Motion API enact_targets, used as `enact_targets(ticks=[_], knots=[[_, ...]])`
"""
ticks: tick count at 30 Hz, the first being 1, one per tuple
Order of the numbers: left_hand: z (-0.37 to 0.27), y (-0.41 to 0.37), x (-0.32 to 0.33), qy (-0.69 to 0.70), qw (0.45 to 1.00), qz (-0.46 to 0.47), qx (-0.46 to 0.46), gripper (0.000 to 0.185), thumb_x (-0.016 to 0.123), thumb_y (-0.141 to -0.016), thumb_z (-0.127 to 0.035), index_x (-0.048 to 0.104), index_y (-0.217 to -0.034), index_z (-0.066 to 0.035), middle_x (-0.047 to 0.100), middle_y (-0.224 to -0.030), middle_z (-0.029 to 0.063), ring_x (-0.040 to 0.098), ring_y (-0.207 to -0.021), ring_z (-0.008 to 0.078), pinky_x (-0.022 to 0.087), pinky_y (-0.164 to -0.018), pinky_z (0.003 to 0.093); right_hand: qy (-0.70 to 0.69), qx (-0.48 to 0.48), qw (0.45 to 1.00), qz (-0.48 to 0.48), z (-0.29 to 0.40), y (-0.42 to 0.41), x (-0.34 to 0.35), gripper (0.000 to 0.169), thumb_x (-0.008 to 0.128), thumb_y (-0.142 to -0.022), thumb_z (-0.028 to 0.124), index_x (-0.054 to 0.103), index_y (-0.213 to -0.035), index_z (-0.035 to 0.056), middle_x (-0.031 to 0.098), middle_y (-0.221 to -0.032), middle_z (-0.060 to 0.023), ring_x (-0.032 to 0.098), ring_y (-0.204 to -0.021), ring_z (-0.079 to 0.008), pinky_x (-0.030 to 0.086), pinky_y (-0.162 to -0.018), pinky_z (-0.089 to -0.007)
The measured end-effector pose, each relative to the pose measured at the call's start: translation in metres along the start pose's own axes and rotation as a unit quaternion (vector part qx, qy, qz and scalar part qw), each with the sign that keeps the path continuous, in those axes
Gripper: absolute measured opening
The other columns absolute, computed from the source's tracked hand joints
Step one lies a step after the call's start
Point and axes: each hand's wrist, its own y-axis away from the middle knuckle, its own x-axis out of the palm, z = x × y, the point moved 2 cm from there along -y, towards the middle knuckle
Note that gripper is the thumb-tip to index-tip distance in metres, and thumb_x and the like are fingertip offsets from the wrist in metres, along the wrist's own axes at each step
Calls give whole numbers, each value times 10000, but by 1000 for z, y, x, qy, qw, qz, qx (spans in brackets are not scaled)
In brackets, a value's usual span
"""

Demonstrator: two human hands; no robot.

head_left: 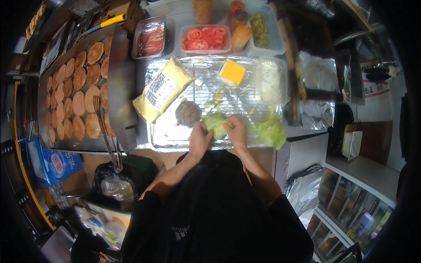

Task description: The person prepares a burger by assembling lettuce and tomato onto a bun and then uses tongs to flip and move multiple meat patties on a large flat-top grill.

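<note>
Between my two hands lies a green lettuce leaf (214, 125), low over the front of a foil-lined tray (171, 138) with a wire rack. My left hand (199, 139) grips the leaf's left edge, and my right hand (237, 130) pinches its right side. Just left of the leaf, a browned round patty (188, 113) sits on the tray. More lettuce (272, 131) hangs over the tray's right front corner. Orange cheese slices (233, 72) are stacked farther back. A yellow packet with a printed label (161, 88) slants across the left side.
A griddle (123, 98) at left carries many patties, with metal tongs (107, 131) across its front. Behind the tray stand containers of sliced tomatoes (206, 39), pickles (260, 31) and raw meat slices (152, 41), plus a sauce bottle (241, 37). Sliced onions (269, 80) fill a right-hand container.
</note>
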Motion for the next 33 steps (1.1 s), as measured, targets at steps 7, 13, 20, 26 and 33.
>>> enact_targets(ticks=[7,13,20,26,33], knots=[[-27,-5,-15,-166,913,54,369,388,559,-745,-8,583,-1130,-54,560,-1087,128,529,-1028,304,443,-841,361,49,-65,997,-19,1,-5,5,117,691,-748,87,639,-837,33,615,-837,-111,577,-834,-275,456,-748,-353],[-21,-7,-6,-190,896,96,389,416,531,-747,-13,558,-1162,0,547,-1158,139,519,-1089,297,433,-933,365,130,-146,980,-44,28,3,-4,86,663,-761,69,623,-835,54,573,-859,-122,553,-842,-325,447,-727,-400],[-14,-9,-1,-220,897,125,361,440,497,-762,-29,525,-1199,19,525,-1195,155,475,-1137,305,402,-967,375,195,-175,964,43,45,-25,-12,63,646,-761,70,626,-811,38,598,-794,-112,584,-758,-308,459,-651,-384],[-12,-10,3,-204,910,133,336,461,533,-735,-13,531,-1195,11,525,-1205,139,471,-1142,299,404,-964,378,161,-293,942,-11,130,-139,7,148,617,-818,142,629,-926,41,594,-893,-171,573,-858,-352,455,-742,-431],[-19,-8,-6,-180,920,133,321,403,493,-789,-34,531,-1189,4,506,-1224,121,455,-1167,277,386,-980,362,369,-215,904,-13,170,-270,64,221,644,-792,183,622,-935,15,595,-1082,-208,584,-1002,-343,463,-874,-401]])
